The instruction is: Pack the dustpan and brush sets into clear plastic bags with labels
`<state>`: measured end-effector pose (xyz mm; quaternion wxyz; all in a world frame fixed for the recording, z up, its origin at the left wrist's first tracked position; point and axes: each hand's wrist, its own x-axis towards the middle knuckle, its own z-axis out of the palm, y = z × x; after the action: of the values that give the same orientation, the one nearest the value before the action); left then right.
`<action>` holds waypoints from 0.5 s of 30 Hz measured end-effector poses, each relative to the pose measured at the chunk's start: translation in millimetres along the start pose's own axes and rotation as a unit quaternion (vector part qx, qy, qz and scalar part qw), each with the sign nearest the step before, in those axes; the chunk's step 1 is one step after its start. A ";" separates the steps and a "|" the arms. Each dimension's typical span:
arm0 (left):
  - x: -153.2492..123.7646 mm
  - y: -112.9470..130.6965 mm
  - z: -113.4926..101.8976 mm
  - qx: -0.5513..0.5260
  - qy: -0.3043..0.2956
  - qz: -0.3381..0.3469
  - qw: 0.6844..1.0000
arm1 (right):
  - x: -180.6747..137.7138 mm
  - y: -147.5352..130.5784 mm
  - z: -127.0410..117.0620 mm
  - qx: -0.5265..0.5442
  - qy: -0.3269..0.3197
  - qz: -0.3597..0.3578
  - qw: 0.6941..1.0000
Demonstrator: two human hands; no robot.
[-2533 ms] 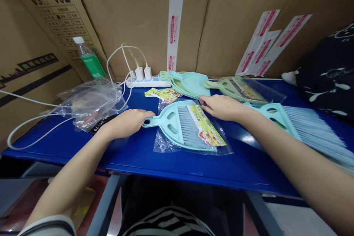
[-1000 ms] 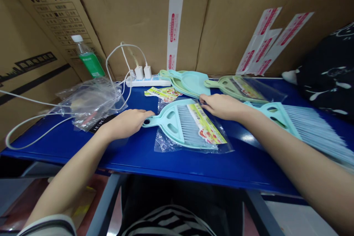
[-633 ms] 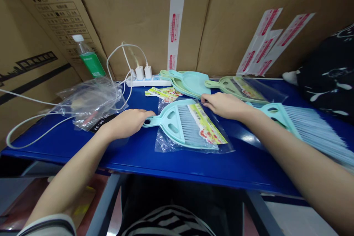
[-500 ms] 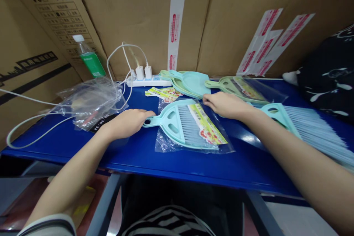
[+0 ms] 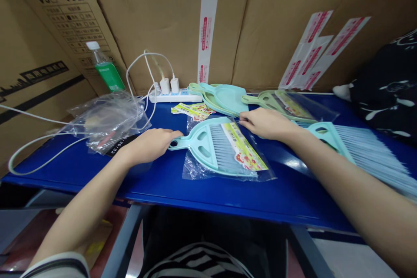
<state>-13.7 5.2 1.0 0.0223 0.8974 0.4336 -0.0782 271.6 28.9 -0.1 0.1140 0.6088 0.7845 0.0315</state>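
Observation:
A light-blue dustpan (image 5: 193, 139) with a matching brush (image 5: 221, 147) nested in it lies partly inside a clear plastic bag (image 5: 266, 174). A yellow-green flowered label card (image 5: 244, 145) shows through the bag. At the handle end, which sticks out to the left, my left hand (image 5: 151, 144) is closed on the dustpan's handle. My right hand (image 5: 267, 122) is closed in a pinch at the bag's far right edge. The plastic between those fingertips is mostly hidden.
Behind lie stacked green and blue dustpans (image 5: 231, 97), a bagged green set (image 5: 270, 100) and loose cards (image 5: 192, 110). Blue brushes (image 5: 371, 147) spread at right. Crumpled bags (image 5: 107, 117), cables, a power strip (image 5: 176, 95) and a bottle (image 5: 109, 74) stand left, before cardboard (image 5: 169, 21).

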 end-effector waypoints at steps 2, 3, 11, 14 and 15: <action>-0.1 0.3 -0.5 0.000 -0.001 -0.003 1.000 | 0.3 0.6 0.3 -0.002 0.000 0.003 1.000; -0.1 0.4 -0.6 0.000 -0.002 -0.003 1.000 | 0.3 0.7 0.2 -0.003 -0.001 0.006 1.000; -0.9 -2.4 1.6 -0.008 0.006 0.007 1.000 | -1.9 -2.8 -3.0 -0.011 -0.013 0.019 1.000; -0.9 -4.0 2.9 -0.010 0.010 0.009 1.000 | -2.6 -3.4 -3.5 -0.010 -0.016 0.018 1.000; -0.9 -4.4 3.2 -0.011 0.011 0.009 1.000 | -2.5 -3.3 -3.4 -0.010 -0.015 0.018 1.000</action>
<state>-18.0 6.9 -2.0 0.0283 0.9016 0.4269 -0.0635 268.4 25.9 2.9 0.1316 0.6219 0.7713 0.0323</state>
